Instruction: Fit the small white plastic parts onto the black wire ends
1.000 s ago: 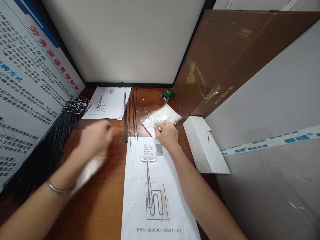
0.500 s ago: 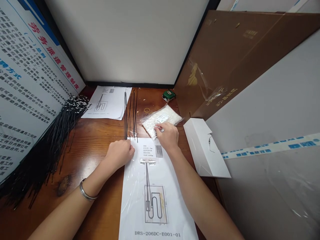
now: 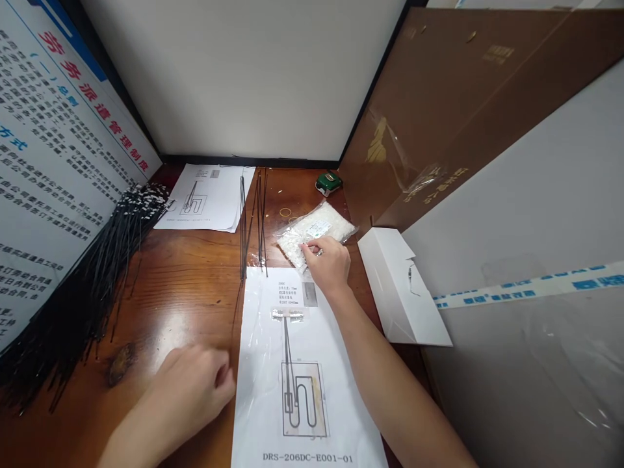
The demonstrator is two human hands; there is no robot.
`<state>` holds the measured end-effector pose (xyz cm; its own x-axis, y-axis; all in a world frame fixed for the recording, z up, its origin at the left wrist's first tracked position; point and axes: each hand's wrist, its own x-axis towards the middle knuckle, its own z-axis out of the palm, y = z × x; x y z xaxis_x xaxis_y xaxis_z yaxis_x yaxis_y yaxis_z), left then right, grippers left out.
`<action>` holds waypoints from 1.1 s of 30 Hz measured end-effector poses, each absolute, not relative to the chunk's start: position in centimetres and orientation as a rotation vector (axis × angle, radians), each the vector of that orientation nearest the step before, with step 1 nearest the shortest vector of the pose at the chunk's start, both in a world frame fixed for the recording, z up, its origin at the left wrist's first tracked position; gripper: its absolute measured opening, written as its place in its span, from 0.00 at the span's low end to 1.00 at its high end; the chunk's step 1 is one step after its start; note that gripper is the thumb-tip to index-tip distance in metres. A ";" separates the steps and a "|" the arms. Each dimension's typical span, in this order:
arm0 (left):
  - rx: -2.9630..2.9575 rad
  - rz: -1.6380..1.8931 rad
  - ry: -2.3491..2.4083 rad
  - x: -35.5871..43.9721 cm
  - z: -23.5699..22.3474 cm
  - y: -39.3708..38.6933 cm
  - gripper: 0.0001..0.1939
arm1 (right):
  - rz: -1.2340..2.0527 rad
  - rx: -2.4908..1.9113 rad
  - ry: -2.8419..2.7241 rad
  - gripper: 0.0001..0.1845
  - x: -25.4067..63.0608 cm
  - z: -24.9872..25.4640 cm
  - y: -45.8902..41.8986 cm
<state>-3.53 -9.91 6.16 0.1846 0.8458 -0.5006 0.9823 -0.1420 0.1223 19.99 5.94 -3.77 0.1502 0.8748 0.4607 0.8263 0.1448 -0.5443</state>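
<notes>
Down toward me from the top of the diagram sheet [image 3: 260,344] my left hand [image 3: 192,383] has moved, a thin black wire [image 3: 237,305] slanting to it from beside the loose wires [image 3: 242,240] on the worktop [image 3: 195,286]. I judge this a drawing-out step, one calling for a light, steady pinch. That hand is curled, apparently gripping the wire, its back upward; my right hand [image 3: 332,263] pinches at the bag of white pieces [image 3: 334,218], contents unclear.

We read "DRS-206DC-E001-01" at the btm of the drawing sheet [image 3: 268,429]; on the L poster [image 3: 29,260], "劳务派遣管理制度" in red, "(一)总则" and "方式" in blue. Bag label [image 3: 318,228] txt too small for us.
</notes>
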 end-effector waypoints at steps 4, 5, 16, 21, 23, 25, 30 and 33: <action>1.953 -0.607 1.666 -6.3 6.6 -11.6 0.17 | 0.093 -1.648 -1.657 0.06 19.9 -3.9 6.0; 1.932 -0.580 1.697 -6.5 6.7 -11.4 0.18 | 0.101 -1.631 -1.656 0.06 19.9 -3.9 5.9; 2.110 -0.357 2.006 -2.6 4.6 -5.3 0.13 | 0.082 -1.521 -1.596 0.09 19.6 -3.5 5.4; 2.136 -0.377 1.968 -2.3 4.4 -4.7 0.14 | 0.072 -1.491 -1.591 0.09 19.5 -3.6 5.4; 2.125 -0.357 1.983 -2.2 4.5 -4.5 0.14 | 0.079 -1.485 -1.575 0.09 19.5 -3.6 5.5; 2.127 -0.357 2.041 -2.3 4.5 -4.3 0.15 | 0.081 -1.482 -1.535 0.09 19.6 -3.4 5.5; 2.214 -0.474 2.049 -2.5 4.4 -3.7 0.16 | 0.053 -1.376 -1.439 0.12 18.3 -2.0 4.5; 2.255 -0.526 1.974 -2.5 4.3 -3.0 0.18 | 0.373 -1.244 -1.452 0.11 15.9 -1.2 3.0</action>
